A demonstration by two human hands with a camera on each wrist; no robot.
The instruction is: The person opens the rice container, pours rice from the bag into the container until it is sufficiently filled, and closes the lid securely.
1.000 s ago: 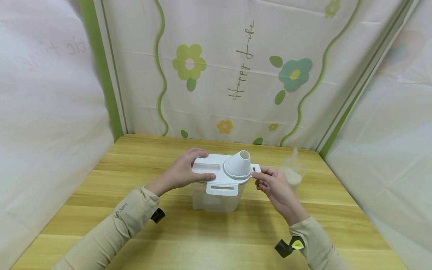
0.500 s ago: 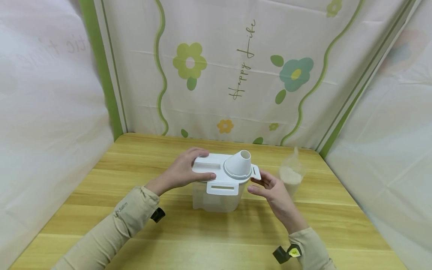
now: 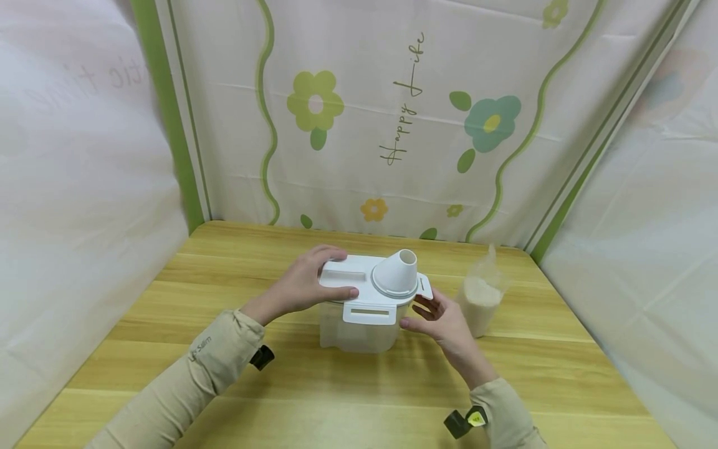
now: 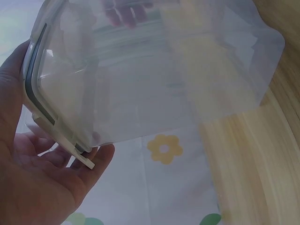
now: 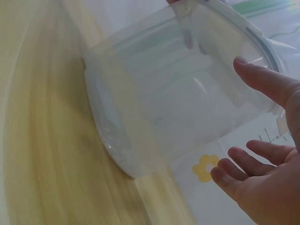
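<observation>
A clear plastic storage container (image 3: 359, 335) stands upright on the table with a white lid (image 3: 367, 259) on top. On the lid's right part sits a white cone-shaped spout (image 3: 395, 275). A slotted front latch (image 3: 369, 313) and a right latch (image 3: 425, 287) both stick outward. My left hand (image 3: 303, 279) grips the lid's left end, thumb in front and fingers behind. Beside the container's right end is my right hand (image 3: 445, 324), its fingers loosely spread below the right latch. In the right wrist view, the thumb (image 5: 262, 77) lies close to the clear wall; contact cannot be judged.
A clear, pointed-top vessel or bag (image 3: 481, 296) of white grains stands just behind and right of my right hand. The wooden table (image 3: 359, 399) ends at a flowered curtain (image 3: 364, 112) at the back, with curtains on both sides.
My right hand has let go of the right latch, opened, and moved slightly down and left towards the container's wall. The right latch now hangs lower. My left hand has kept its place.
</observation>
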